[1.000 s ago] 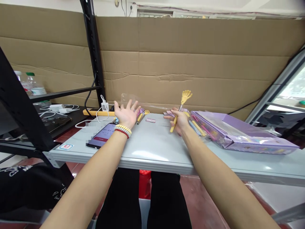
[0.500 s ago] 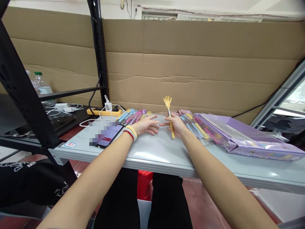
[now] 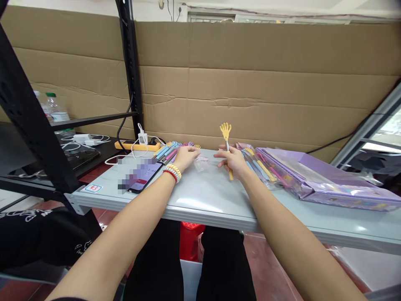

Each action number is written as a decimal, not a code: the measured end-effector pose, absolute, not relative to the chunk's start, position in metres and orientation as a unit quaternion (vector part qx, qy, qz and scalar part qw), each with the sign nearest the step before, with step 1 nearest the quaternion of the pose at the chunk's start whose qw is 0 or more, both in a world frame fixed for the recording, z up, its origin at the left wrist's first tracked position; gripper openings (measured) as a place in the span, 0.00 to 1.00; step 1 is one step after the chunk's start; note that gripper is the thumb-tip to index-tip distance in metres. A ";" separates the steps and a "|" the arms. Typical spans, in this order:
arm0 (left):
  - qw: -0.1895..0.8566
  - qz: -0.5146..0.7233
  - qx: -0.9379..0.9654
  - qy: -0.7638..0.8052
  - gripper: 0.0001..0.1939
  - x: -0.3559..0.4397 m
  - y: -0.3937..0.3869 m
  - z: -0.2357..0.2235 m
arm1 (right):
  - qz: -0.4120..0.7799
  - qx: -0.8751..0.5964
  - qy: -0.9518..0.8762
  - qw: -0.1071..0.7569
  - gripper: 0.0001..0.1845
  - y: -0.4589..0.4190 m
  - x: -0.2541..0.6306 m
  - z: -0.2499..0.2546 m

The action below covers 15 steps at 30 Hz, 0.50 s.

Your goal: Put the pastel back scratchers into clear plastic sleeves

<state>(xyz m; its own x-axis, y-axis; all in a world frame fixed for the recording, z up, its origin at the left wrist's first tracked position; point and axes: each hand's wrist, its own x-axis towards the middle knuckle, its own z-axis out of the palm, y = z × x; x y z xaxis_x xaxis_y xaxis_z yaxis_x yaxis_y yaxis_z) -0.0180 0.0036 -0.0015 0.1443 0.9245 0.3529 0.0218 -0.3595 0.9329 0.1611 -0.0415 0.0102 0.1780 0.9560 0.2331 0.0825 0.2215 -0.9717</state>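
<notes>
My right hand (image 3: 233, 161) is closed round the handle of a yellow back scratcher (image 3: 226, 131), holding it upright with its hand-shaped head at the top. My left hand (image 3: 187, 156), with a beaded bracelet at the wrist, has its fingers together at a small clear plastic bag (image 3: 202, 164) with pinkish print. The grip on the bag is partly hidden. Several coloured back scratchers (image 3: 167, 150) lie just behind and left of that hand. To the right of my right hand are more scratchers in clear wrapping (image 3: 260, 167).
A phone (image 3: 145, 177) lies at the left of the grey table (image 3: 213, 205). Behind it sits a yellow power strip (image 3: 138, 145) with white cables. A purple box (image 3: 344, 194) stands open on the right. A black rack post (image 3: 128, 62) rises at the left.
My left hand has moved slightly left and up, its fingers drawing together, and the clear bag now shows beside it. My right hand has shifted slightly right with the scratcher, whose head has turned.
</notes>
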 end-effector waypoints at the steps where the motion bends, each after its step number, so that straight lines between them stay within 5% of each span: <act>1: 0.432 0.526 0.628 0.377 0.03 -0.018 0.003 -0.002 | 0.385 -0.513 -0.532 0.552 0.21 -0.042 0.162 0.009; 4: 0.475 0.503 0.620 0.371 0.04 -0.018 -0.002 0.000 | 0.403 -0.536 -0.580 0.463 0.11 -0.043 0.163 0.007; 15: 0.512 0.517 0.616 0.301 0.19 -0.017 -0.006 0.003 | 0.458 -0.467 -0.623 0.430 0.29 -0.051 0.155 0.010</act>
<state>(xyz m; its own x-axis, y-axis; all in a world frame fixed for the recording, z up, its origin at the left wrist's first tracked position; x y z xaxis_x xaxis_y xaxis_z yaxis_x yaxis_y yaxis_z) -0.0168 -0.0058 0.0025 0.2833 0.9009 0.3288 -0.1582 -0.2942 0.9425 0.1549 -0.0512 0.0100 -0.1945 0.9749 0.1084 0.1877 0.1454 -0.9714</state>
